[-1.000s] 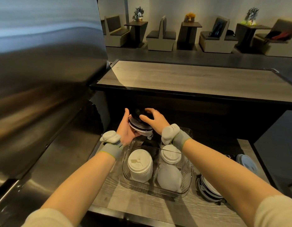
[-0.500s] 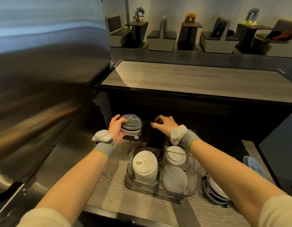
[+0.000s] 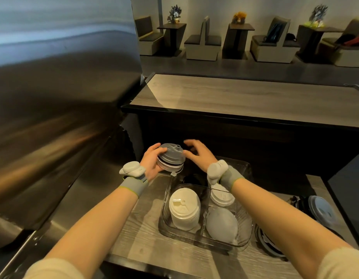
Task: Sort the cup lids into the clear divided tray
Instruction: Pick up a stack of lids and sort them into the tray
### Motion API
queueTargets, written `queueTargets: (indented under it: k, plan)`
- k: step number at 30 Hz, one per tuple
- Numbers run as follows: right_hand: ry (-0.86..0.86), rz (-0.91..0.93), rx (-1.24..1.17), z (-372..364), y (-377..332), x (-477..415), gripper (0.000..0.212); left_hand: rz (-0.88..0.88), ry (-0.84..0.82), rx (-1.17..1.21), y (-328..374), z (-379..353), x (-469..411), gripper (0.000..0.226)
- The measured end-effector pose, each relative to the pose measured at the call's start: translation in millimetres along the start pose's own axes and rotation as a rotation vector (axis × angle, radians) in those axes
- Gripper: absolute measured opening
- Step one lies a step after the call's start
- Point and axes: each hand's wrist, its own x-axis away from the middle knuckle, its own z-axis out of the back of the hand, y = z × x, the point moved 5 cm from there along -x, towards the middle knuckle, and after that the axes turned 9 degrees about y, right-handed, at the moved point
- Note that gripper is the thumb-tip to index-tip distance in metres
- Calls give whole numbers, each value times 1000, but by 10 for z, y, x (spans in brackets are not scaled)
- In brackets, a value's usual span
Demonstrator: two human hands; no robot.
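One clear divided tray [image 3: 196,241] sits nearest, holding three pale lid stacks [image 3: 184,210] in three compartments; one loose lid pile [image 3: 319,212] lies at its 3 o'clock. Farther, at the tray's 11 o'clock, the left hand [image 3: 152,164] grips one grey lid stack [image 3: 170,158]. The right hand [image 3: 200,158] hovers just beside it, fingers spread, holding nothing.

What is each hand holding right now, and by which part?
The left hand grips a small stack of lids by its side rim. The right hand, blurred, holds nothing, fingers spread beside it.
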Motion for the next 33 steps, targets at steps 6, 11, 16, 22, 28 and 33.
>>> queueTargets:
  k: [6, 11, 16, 22, 28, 33]
  plan:
    - [-127, -3, -48, -39, -151, 90, 65, -8, -137, -67, -89, -190, 160, 45]
    - [-82, -81, -221, 109, -116, 183, 52, -51, -172, -61, -150, -263, 281, 50]
    - [-62, -147, -296, 218, -31, 307, 49, -88, -152, -62, -194, -374, 441, 48]
    - [9, -207, -396, 579, 96, 521, 41, -98, -10, 22, -279, -372, 543, 40]
    - [-379, -179, -44, 675, 229, 1007, 41, -99, 156, 77, -341, -345, 579, 41]
    - [-646, -116, 409, 506, 440, 1360, 61, -141, 141, 91, -396, -423, 684, 43]
